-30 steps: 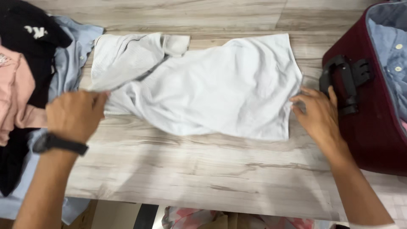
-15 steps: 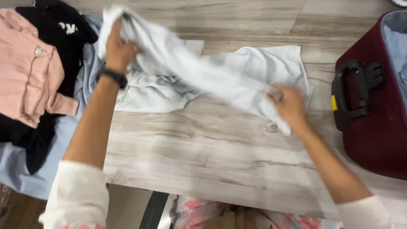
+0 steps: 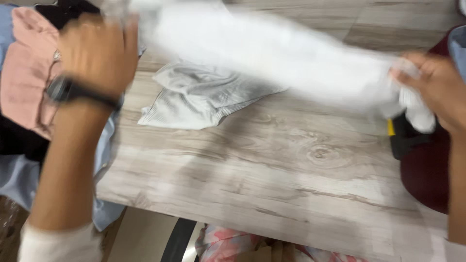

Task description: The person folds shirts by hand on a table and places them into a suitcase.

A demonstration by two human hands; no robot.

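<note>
A white ribbed garment [image 3: 272, 53] is stretched and lifted above a pale wood-grain table [image 3: 272, 179], blurred with motion. My left hand [image 3: 97, 53], with a black watch on the wrist, grips its left end near the top left. My right hand [image 3: 437, 90] grips its right end at the right edge. Part of the garment [image 3: 199, 99] still trails on the table under the lifted span.
A pile of clothes lies at the left: a pink top [image 3: 26, 73], a black piece [image 3: 17, 140] and a light blue shirt [image 3: 19, 179]. A dark red suitcase [image 3: 424, 174] with a black handle [image 3: 405, 138] stands at the right. Floral fabric [image 3: 228, 245] shows below the table edge.
The garment lay flat on the table; both hands took its ends and raised it, pulling it taut. My left hand rose up and left, my right hand moved right toward the suitcase.
</note>
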